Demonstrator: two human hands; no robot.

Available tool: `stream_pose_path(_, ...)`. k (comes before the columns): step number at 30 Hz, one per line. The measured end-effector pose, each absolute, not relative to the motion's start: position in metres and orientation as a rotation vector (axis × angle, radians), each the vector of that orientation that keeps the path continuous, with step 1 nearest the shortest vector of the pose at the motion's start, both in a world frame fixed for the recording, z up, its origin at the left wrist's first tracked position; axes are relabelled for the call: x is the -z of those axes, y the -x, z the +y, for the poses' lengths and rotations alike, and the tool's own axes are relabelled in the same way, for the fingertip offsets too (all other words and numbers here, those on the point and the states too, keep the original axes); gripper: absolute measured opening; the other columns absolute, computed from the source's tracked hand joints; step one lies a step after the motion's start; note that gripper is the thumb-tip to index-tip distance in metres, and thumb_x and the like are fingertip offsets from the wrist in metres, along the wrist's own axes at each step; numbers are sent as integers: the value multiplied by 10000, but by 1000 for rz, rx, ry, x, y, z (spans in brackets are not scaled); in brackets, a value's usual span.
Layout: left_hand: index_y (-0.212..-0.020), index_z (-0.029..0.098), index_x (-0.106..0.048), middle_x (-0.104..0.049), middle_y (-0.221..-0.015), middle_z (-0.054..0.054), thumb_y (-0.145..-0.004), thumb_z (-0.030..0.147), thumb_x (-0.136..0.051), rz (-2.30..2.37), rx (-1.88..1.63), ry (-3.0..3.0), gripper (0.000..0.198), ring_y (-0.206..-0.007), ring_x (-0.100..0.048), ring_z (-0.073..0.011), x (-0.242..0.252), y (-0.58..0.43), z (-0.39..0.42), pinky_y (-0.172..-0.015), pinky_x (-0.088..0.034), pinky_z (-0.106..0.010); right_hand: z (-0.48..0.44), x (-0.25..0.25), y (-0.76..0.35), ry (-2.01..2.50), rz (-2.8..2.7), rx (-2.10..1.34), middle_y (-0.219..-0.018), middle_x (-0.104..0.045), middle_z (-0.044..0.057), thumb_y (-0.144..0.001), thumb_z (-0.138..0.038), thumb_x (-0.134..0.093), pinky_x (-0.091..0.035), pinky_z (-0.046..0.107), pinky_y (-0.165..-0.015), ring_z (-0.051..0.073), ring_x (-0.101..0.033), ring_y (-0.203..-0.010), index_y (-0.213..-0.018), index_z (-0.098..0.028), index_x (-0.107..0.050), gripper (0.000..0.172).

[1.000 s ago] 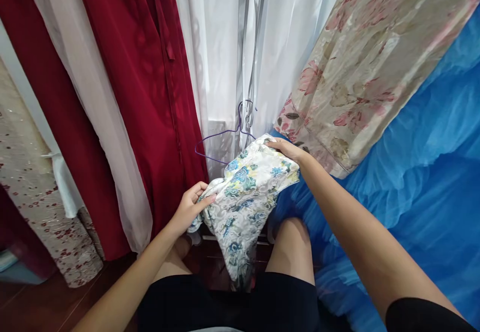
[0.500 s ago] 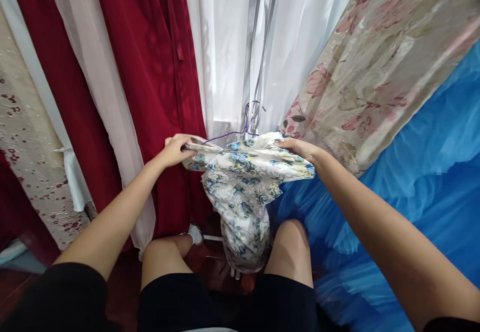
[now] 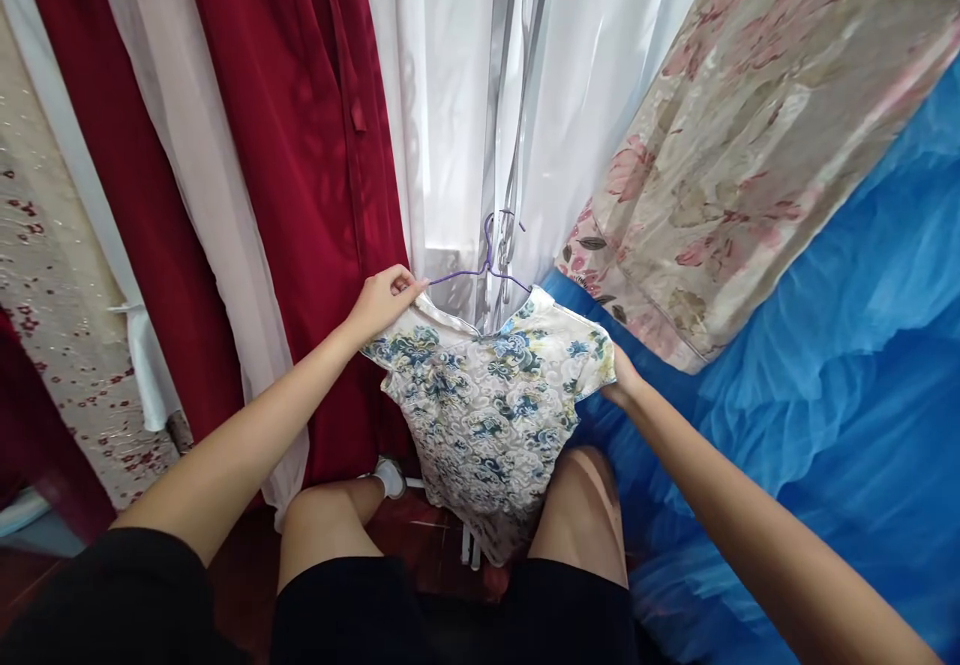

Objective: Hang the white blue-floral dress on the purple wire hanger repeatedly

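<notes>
A small white dress with a blue flower print [image 3: 487, 405] hangs on a thin purple wire hanger [image 3: 480, 267] in front of me. My left hand [image 3: 384, 300] pinches the dress's left shoulder where it meets the hanger. At the dress's right sleeve edge, my right hand [image 3: 621, 383] grips the cloth, its fingers mostly hidden behind the fabric. The hanger's hook sits against silver ribbons [image 3: 510, 145] that hang down from above.
Hanging garments surround me: a dark red dress [image 3: 300, 145], white sheer fabric [image 3: 435, 95], a beige and pink floral dress [image 3: 735, 125], blue tulle [image 3: 825, 365] on the right and a sequined beige cloth [image 3: 52, 275] at the left. My bare knees and dark floor lie below.
The dress was bunched in my hands; now it is spread over the hanger and hangs flat. My left hand rose to the shoulder, my right hand moved down to the sleeve.
</notes>
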State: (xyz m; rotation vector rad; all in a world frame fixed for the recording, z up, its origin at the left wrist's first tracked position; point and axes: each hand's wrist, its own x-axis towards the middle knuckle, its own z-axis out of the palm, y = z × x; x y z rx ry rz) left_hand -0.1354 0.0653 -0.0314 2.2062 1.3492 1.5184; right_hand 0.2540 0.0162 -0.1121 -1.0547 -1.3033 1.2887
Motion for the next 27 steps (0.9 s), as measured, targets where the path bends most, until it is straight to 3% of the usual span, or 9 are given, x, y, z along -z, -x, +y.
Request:
stream_pose_path(3,-870,161,-680,-662,-814,-34,-836,337,-589,1117,-1536,-2103,201,-749,-574,-168,27,141,59,-700,-439,-288,4,113,-255,1005,-1198,-1134,-843,-776,56,-791,-741,-589,-600,398,-736,297,-740,-880,-978,-243,-681,539)
stream_pose_path(5,-910,151,-688,-688,-904,-51,-741,243,-614,962,-1495,-2060,206,-849,-622,-191,21,139,56,-768,-473,-303,-3,105,-255,956,-1146,-953,-862,-767,31,-725,-641,-741,-581,356,-729,276,-722,-881,-961,-239,-674,471)
stream_pose_path(8,-935,134,-682,-688,-950,-68,-674,190,-688,864,-1485,-2039,266,-913,-644,-202,13,129,58,-832,-487,-315,-5,80,-256,847,-1112,-778,-889,-745,12,-726,-562,-770,-555,311,-747,237,-693,-887,-955,-237,-664,412)
stream_pose_path(11,-912,129,-678,-663,-854,-52,-724,309,-759,958,-1532,-1924,273,-757,-606,-165,10,116,65,-713,-463,-285,5,47,-252,791,-1110,-697,-879,-715,14,-758,-573,-725,-541,297,-749,225,-673,-882,-936,-246,-640,382)
stream_pose_path(14,-784,152,-652,-575,-677,-13,-855,489,-657,1173,-1639,-1848,344,-622,-506,-147,9,112,70,-605,-383,-275,10,17,-233,800,-1137,-595,-852,-677,20,-797,-603,-668,-525,291,-754,223,-647,-871,-924,-248,-621,380)
stream_pose_path(20,-729,193,-572,-540,-660,-3,-980,520,-482,1235,-1976,-2051,422,-641,-497,-150,23,124,46,-619,-355,-282,-61,-7,-164,711,-1548,-520,-822,-576,15,-939,-584,-562,-497,303,-807,192,-585,-834,-844,-252,-629,352)
stream_pose_path(22,-654,201,-526,-488,-595,0,-989,562,-437,1110,-2070,-1892,500,-561,-451,-140,33,127,30,-564,-330,-289,-95,-4,-151,564,-1864,-681,-873,-603,21,-887,-651,-611,-518,333,-802,208,-595,-842,-956,-274,-676,389)
stream_pose_path(24,-536,217,-400,-367,-493,16,-976,616,-418,942,-2060,-1687,594,-459,-343,-123,40,125,14,-489,-268,-297,-115,6,-147,332,-2122,-930,-1032,-647,53,-809,-722,-658,-541,380,-842,246,-628,-929,-1138,-289,-686,545)
stream_pose_path(27,-464,229,-224,-187,-413,36,-954,653,-412,679,-1919,-1545,676,-390,-202,-101,43,109,-11,-435,-185,-296,-105,32,-149,290,-2064,-1040,-1304,-605,96,-884,-728,-550,-499,440,-994,281,-615,-1131,-1315,-289,-623,620)
